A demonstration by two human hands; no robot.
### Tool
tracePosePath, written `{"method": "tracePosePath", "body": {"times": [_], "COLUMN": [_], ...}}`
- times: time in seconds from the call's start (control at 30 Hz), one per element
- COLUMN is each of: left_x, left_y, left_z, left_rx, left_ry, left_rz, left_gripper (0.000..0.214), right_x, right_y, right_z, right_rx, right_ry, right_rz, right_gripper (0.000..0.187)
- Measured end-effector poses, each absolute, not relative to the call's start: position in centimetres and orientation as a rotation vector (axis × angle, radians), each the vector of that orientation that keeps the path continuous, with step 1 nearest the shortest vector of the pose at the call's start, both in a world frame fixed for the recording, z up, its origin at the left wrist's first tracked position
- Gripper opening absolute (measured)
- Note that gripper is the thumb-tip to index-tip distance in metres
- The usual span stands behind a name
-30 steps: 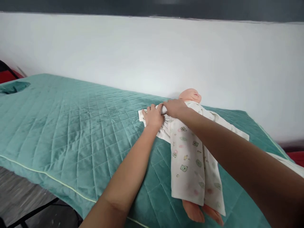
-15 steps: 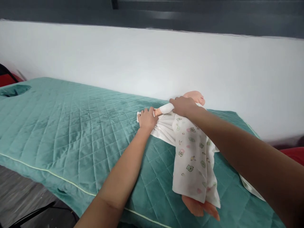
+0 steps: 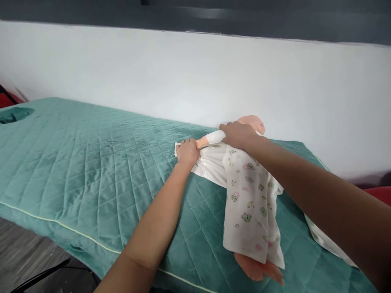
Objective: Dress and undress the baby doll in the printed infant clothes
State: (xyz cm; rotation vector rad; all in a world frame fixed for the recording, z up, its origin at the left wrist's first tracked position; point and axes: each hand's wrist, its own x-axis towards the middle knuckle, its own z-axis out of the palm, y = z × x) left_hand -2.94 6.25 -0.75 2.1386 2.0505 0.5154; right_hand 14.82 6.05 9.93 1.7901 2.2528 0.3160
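Note:
A baby doll [image 3: 253, 123] lies on the green quilted bed cover [image 3: 131, 162], its head near the wall and its bare feet [image 3: 256, 268] towards me. It wears a white garment with a printed animal pattern [image 3: 246, 203]. One doll arm in a white sleeve [image 3: 215, 137] points left. My left hand [image 3: 187, 153] is closed on the white cloth [image 3: 210, 160] just beyond the doll's hand; a cloth end sticks out past my fingers. My right hand [image 3: 237, 134] wraps over the upper part of the sleeved arm, near the head. Its fingertips are partly hidden.
A white wall [image 3: 152, 77] rises behind the bed. Another pale cloth [image 3: 328, 240] lies at the right under my forearm. The bed has a face hole [image 3: 15, 115] at the far left. A red object [image 3: 380, 195] shows at the right edge.
The view has shifted slightly. My left hand has moved a little left with the white cloth, and slightly more of the doll's wrist shows. My right hand keeps its place on the sleeve.

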Motion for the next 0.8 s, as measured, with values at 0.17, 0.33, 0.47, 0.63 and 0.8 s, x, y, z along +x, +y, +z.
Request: {"method": "tracePosePath", "body": {"times": [0.17, 0.33, 0.47, 0.63, 0.8], "left_x": [-2.6, -1.4, -0.7, -1.1, -1.3], "left_y": [6.2, 6.1, 6.3, 6.5, 6.5], "left_z": [-0.6, -0.5, -0.4, -0.3, -0.4], "left_rx": [2.139, 2.298, 2.471, 2.444, 2.424], "left_ry": [2.1, 2.14, 2.016, 2.017, 2.055], "left_rz": [0.598, 0.672, 0.661, 0.535, 0.506], "left_gripper": [0.021, 0.021, 0.028, 0.027, 0.029], "right_x": [14.3, 13.3, 12.6, 13.0, 17.7], "right_y": [6.0, 6.6, 7.0, 6.0, 3.2], "right_z": [9.2, 7.7, 6.8, 7.4, 7.5], "right_rx": [1.769, 1.772, 1.75, 1.913, 2.449], "right_ry": [2.293, 2.318, 2.352, 2.38, 2.556], "right_rz": [0.323, 0.303, 0.28, 0.159, -0.083], "right_gripper": [0.037, 0.041, 0.041, 0.045, 0.041]}}
